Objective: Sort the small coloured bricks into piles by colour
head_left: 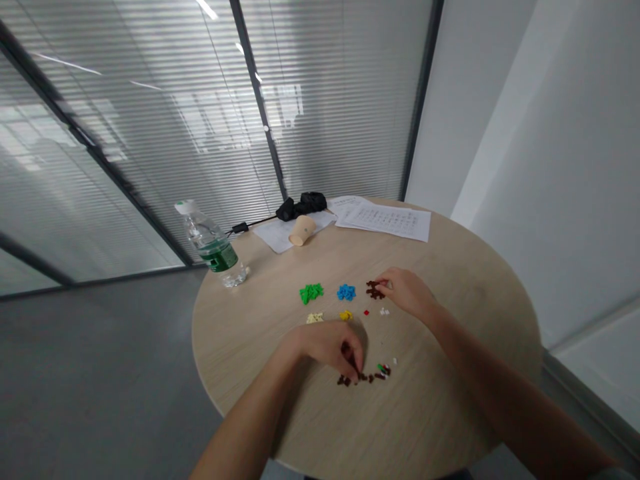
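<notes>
Low over the near part of the table, my left hand (333,345) has its thumb and fingers pinched at a small brown piece, beside a loose row of brown building pieces (371,379). A few green, red and white bits (384,369) lie at that row's right end. Farther back, my right hand (406,289) reaches into a pile of brown pieces (374,291), fingertips closed together; what they grip is too small to make out. Left of that pile are blue pieces (346,292) and green pieces (311,293). Pale cream pieces (315,318) are partly hidden behind my left hand.
Yellow pieces (346,315), a red piece (367,313) and white pieces (385,311) lie mid-table. A water bottle (215,250) stands at the left edge. Behind are a tipped paper cup (302,231), a black folded umbrella (303,206) and printed sheets (387,220) on the round table (450,260).
</notes>
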Motion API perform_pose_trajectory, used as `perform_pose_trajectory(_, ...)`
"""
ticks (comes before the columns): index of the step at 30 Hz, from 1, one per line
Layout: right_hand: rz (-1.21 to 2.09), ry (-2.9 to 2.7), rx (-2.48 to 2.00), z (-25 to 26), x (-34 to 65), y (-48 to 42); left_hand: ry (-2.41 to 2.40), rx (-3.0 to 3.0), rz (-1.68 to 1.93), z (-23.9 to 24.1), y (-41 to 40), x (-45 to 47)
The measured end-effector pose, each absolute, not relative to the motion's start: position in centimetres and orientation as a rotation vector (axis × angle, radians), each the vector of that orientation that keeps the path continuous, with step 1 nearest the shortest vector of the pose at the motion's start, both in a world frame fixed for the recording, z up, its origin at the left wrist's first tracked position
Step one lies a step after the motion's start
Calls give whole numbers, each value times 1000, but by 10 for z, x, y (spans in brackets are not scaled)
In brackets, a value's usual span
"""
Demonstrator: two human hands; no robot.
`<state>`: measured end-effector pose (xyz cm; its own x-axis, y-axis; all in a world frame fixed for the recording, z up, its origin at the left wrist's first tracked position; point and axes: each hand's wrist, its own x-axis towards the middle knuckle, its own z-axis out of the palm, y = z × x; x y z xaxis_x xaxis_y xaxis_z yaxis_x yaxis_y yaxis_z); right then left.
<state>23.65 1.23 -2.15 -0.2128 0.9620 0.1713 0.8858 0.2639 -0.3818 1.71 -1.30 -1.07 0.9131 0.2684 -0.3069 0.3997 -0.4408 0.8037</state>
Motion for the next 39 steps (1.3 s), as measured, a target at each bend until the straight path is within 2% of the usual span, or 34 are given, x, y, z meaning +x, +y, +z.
perform_pose_trajectory(39, 216, -2100, -1752, -17, 232, 9, 447, 2092, -198, -8, -15, 23)
